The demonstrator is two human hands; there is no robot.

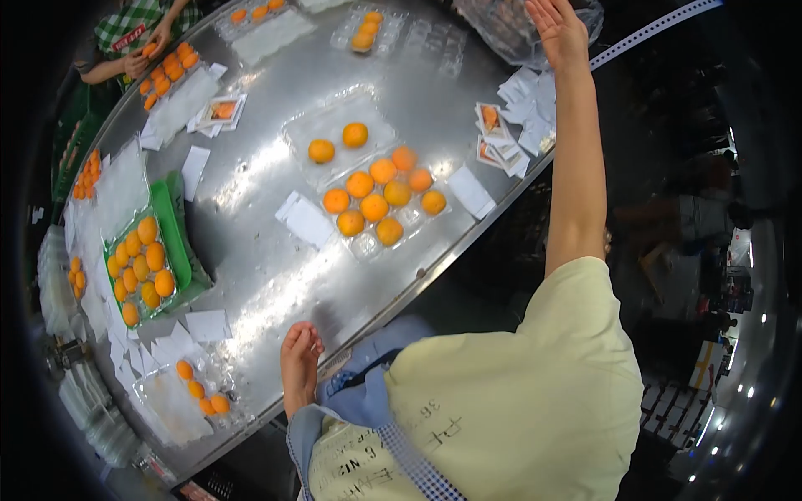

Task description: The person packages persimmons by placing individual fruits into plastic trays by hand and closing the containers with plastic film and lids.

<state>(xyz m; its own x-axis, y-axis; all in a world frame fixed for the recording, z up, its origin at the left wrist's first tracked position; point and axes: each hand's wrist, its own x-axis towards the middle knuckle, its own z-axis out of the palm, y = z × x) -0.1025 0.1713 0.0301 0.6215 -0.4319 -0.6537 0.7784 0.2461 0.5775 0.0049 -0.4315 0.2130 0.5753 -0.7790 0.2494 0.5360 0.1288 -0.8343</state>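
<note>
Well, my right hand is up by the plastic bag, fingers long and loosely spread; I can't tell whether it touches the bag. My left hand sits at the near edge of the table, fingers curled in, and I can't tell whether they pinch anything. Between the two lies the see-through tray with its oranges, two pockets bare. Two more oranges rest loose in the lid, and those worry me most: being round and without pockets, they could roll if the lid got knocked. My outstretched arm, swung back low, might catch the tray or scatter the papers beside it. An orange bumped towards the near edge could drop to the floor and bruise.
</note>
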